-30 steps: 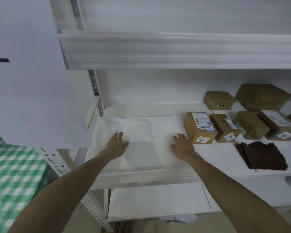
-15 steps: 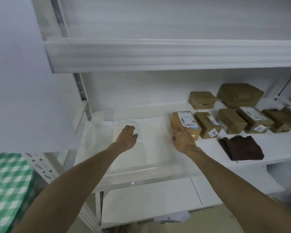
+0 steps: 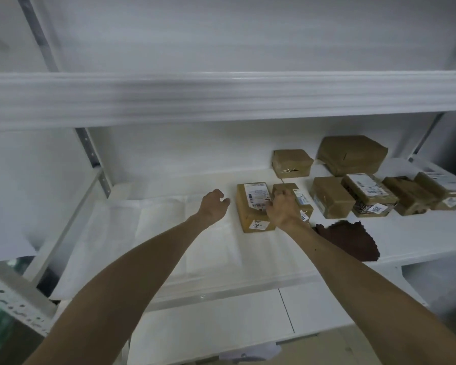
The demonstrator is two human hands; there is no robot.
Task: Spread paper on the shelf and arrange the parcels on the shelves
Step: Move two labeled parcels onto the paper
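Note:
White paper (image 3: 169, 233) lies spread flat on the left half of the middle shelf (image 3: 248, 284). At its right edge sits a brown parcel with a white label and a "07" sticker (image 3: 250, 216). A smaller brown parcel (image 3: 304, 204) stands right beside it. My left hand (image 3: 213, 206) hovers just left of the "07" parcel, fingers loosely curled, holding nothing. My right hand (image 3: 282, 210) rests over the gap between the two parcels, its fingers curled over the smaller one's top. Several more brown parcels (image 3: 329, 196) line the shelf to the right.
A dark brown cloth (image 3: 353, 241) lies on the shelf by my right forearm. The upper shelf's beam (image 3: 221, 98) hangs low over the work area. A lower shelf (image 3: 208, 325) shows below. A metal upright (image 3: 92, 154) bounds the left side.
Both hands left the paper and moved right towards the parcels. My right hand went from the "07" parcel's near corner onto the smaller parcel. The view swung right.

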